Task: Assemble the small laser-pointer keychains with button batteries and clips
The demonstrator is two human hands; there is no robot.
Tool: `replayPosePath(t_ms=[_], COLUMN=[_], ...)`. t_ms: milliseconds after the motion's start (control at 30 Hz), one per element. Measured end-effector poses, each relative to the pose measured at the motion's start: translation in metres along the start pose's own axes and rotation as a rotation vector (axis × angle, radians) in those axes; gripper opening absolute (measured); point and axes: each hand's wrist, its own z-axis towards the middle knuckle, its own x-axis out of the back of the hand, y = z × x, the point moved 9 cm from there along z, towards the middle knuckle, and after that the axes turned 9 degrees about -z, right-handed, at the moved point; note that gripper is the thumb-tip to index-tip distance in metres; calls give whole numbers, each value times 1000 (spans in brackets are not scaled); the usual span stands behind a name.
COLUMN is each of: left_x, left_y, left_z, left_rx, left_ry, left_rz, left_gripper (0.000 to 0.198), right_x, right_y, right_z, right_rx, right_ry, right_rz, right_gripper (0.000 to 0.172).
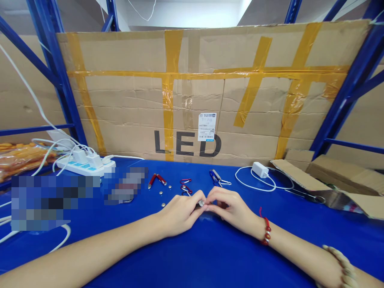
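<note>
My left hand (181, 214) is closed around a small cylinder with a round silver end (201, 203), its body mostly hidden by the fingers. Against that end, my right hand (228, 203) pinches with thumb and fingertips; what it grips is too small to make out. Beyond my left hand lie two short red tubes (152, 181) with silver tips and several small silver discs (161, 193) like button cells. Red carabiner clips (185, 181) rest just past my fingertips. Farther right are a blue tube (213, 175) and a silver tube with a silver carabiner clip (225, 183).
A white power strip (87, 165) with plugs and cables stands at the left, near blurred-out items. At the right are a white charger (260, 170) with its cable and an open cardboard box (336, 176). A tall cardboard sheet (135, 104) closes off the blue table's back.
</note>
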Motion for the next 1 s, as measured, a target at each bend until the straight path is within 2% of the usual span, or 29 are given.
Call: replayPosePath(t_ms=[1000], left_x=[-7], left_y=[0], left_z=[0], left_rx=[-11], left_ry=[-65], left_rz=[86], left_gripper=[8], right_x=[-10], right_y=[3], right_z=[-1], right_rx=[-21], right_ry=[-110], right_rz=[-13], right_gripper=[18])
